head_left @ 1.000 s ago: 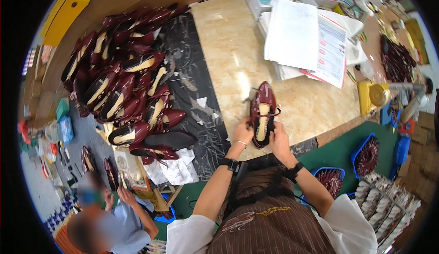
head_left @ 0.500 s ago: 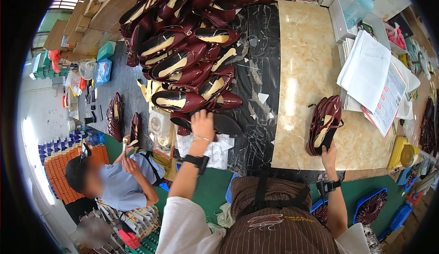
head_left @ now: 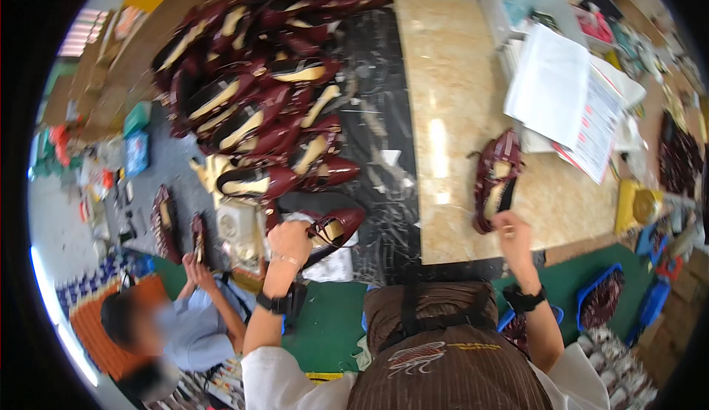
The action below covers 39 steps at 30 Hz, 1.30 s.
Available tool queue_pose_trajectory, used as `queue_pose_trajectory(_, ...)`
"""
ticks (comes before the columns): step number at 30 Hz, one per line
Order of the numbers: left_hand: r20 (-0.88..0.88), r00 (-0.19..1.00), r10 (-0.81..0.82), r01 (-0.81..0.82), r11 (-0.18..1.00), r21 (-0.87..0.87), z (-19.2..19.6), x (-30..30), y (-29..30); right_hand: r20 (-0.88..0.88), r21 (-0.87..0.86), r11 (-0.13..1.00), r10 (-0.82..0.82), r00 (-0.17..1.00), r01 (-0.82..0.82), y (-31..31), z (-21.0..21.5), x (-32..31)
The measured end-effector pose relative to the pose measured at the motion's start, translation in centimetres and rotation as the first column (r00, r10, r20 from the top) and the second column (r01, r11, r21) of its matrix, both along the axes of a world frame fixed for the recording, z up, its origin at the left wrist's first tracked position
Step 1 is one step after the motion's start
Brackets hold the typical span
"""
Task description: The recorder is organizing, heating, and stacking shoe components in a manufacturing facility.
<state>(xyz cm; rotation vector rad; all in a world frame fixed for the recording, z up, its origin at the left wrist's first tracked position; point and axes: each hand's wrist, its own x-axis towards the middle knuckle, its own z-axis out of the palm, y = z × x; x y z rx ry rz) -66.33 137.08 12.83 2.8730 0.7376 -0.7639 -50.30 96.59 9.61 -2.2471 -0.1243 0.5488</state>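
Note:
My left hand (head_left: 289,244) is closed on the heel end of a glossy burgundy strapped flat shoe (head_left: 346,220), which has a cream insole. The shoe is lifted in front of the pile, its toe pointing right. On the marbled board, several burgundy shoes (head_left: 502,163) stand nested in a short row. Right at their near, heel end is my right hand (head_left: 513,236), its fingers curled together; what they pinch, if anything, is too small to make out. A large pile of matching shoes (head_left: 251,126) covers the black table beyond my left hand.
White papers (head_left: 550,85) lie stacked at the right of the marbled board (head_left: 443,218). A yellow tape dispenser (head_left: 635,205) stands near its right edge. At left, a co-worker (head_left: 185,321) holds their hands near smaller shoe stacks (head_left: 164,218). Blue baskets (head_left: 600,295) sit below the table.
My left hand has picked up a shoe from the near edge of the pile and drawn it toward me. My right hand's fingers have curled at the nested shoes' heel. The whole view has shifted.

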Motion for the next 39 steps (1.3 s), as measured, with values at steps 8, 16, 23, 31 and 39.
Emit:
queue_pose_trajectory(8, 0.309, 0.782, 0.542, -0.098, 0.596, -0.797, -0.5, 7.2, -15.8, -0.271, 0.175, 0.874, 0.486, 0.831, -0.453, 6.4, 1.4, -3.5)
queue_pose_trajectory(16, 0.514, 0.852, 0.099, 0.140, 0.903, -0.405, -3.7, 10.3, -9.7, 0.255, -0.033, 0.993, -0.104, 0.961, 0.116, -0.6, 0.3, 3.8)
queue_pose_trajectory(23, 0.085, 0.996, 0.012, -0.037, 0.955, 0.294, -14.9, 6.0, 3.0, 0.086, -0.340, 0.940, 0.024, 0.996, 0.006, -2.8, -6.0, 1.7)
queue_pose_trajectory(31, 0.232, 0.972, -0.033, 0.006, 0.993, 0.116, -10.7, 8.7, 3.6, -0.396, 0.147, 0.959, -0.167, 0.903, 0.242, -3.8, -6.7, 1.6)
queue_pose_trajectory(39, 0.501, 0.856, 0.129, 0.134, 0.880, -0.456, -7.7, 12.4, -16.9, -0.233, -0.095, 0.993, -0.091, 0.968, 0.071, -4.8, -8.1, 1.3)
